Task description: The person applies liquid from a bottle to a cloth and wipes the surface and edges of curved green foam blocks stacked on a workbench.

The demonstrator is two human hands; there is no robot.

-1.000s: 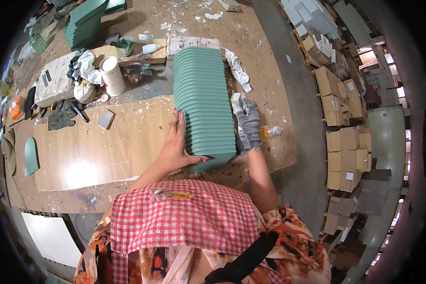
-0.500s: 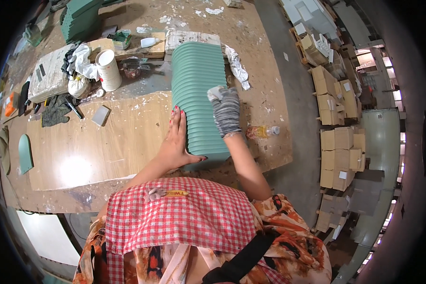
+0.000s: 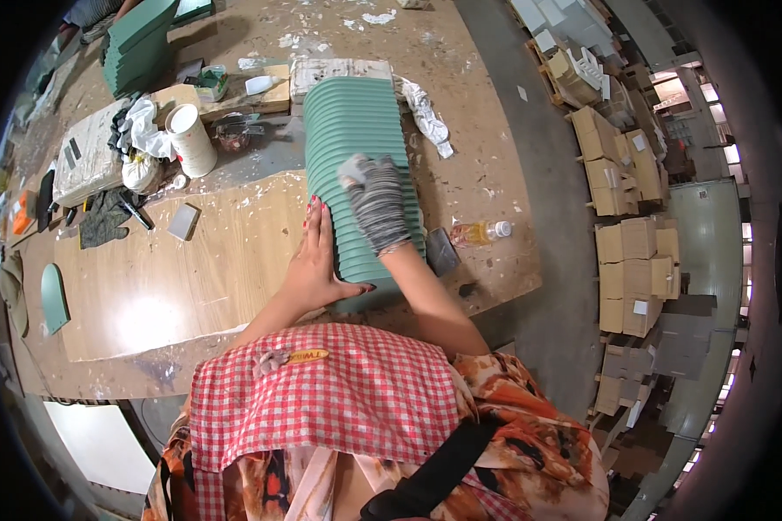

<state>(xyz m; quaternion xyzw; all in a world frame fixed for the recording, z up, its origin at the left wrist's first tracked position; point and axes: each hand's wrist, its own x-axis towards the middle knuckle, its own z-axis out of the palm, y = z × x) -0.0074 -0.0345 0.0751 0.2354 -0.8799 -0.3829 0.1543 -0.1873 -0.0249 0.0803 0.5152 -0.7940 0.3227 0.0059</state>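
A row of thin green arched panels stands packed edge-up in the middle of the wooden workbench. My left hand, bare with red nails, lies flat against the left side of the row near its front end. My right hand wears a grey striped glove and rests on top of the panels, holding a small pale pad against their edges.
A white tub, rags, a wrapped block and dark gloves sit at the bench's left. A small bottle and a dark block lie right of the panels. One green panel lies far left. Cardboard boxes stack on the floor right.
My gloved right hand has moved from the right edge of the panel row onto its top and slid further away along the panels. My left hand has stayed against the left side.
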